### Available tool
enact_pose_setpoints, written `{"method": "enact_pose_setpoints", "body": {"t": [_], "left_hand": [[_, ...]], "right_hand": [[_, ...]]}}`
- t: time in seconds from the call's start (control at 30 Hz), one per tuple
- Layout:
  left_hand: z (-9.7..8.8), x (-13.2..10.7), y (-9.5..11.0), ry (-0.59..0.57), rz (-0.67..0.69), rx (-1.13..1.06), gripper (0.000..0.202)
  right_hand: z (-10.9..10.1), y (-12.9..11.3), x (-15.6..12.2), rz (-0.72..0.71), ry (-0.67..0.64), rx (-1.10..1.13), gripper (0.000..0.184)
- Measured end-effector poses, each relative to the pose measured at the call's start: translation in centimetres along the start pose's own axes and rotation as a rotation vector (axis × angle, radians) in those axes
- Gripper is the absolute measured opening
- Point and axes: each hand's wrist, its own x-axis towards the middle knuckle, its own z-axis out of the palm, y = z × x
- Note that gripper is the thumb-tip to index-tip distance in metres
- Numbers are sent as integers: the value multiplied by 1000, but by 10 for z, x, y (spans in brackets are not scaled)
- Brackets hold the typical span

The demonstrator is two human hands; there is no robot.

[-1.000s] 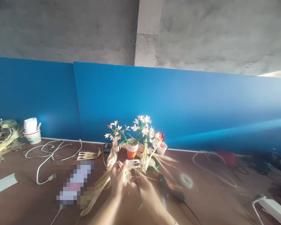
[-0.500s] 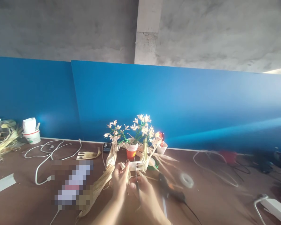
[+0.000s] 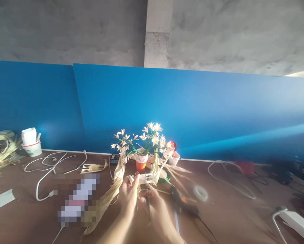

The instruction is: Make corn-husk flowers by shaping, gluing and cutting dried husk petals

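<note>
My left hand (image 3: 128, 193) is closed, pinching a pale corn husk piece (image 3: 144, 178) between thumb and fingers. My right hand (image 3: 154, 201) is wrapped round a pair of scissors (image 3: 148, 205), whose thin dark blades point away from me and cross the husk piece. Glare and blur hide whether the blades are apart. Just beyond both hands stands a stack of red and white paper cups (image 3: 141, 164) holding cream husk flowers (image 3: 154, 135) on green stems. Long dried husks (image 3: 108, 196) lie to the left of my left hand, and more lie behind my right hand.
A glue gun (image 3: 183, 202) with a black cord and a clear tape roll (image 3: 200, 193) lie right of my hands. White cables (image 3: 46, 169) and a cup (image 3: 32, 148) are at left. A white power strip (image 3: 300, 225) sits far right. A blue partition (image 3: 192, 108) backs the table.
The whole view has shifted slightly, so things appear a little further left. My hands keep nearly the same pose, with the husk piece and scissors still held.
</note>
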Motion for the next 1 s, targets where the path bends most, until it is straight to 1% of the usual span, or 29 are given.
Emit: {"method": "enact_pose_setpoints", "body": {"t": [0.13,0.27,0.6,0.7,0.8,1.0], "left_hand": [[1,2,-5,26,11,-8,50],[2,2,-7,56,26,-4,51],[1,0,-1,12,-15,-38,45],[1,-1,1,15,-40,-21,45],[1,-1,1,16,-54,-13,46],[0,-1,-1,3,-55,-5,46]], "right_hand": [[-1,-3,0,28,-54,23,47],[0,-7,0,46,-63,54,47],[-1,-8,-1,69,-59,59,48],[0,-12,-1,63,-41,43,45],[0,-13,-2,79,4,20,40],[2,-5,-2,76,57,-18,33]]}}
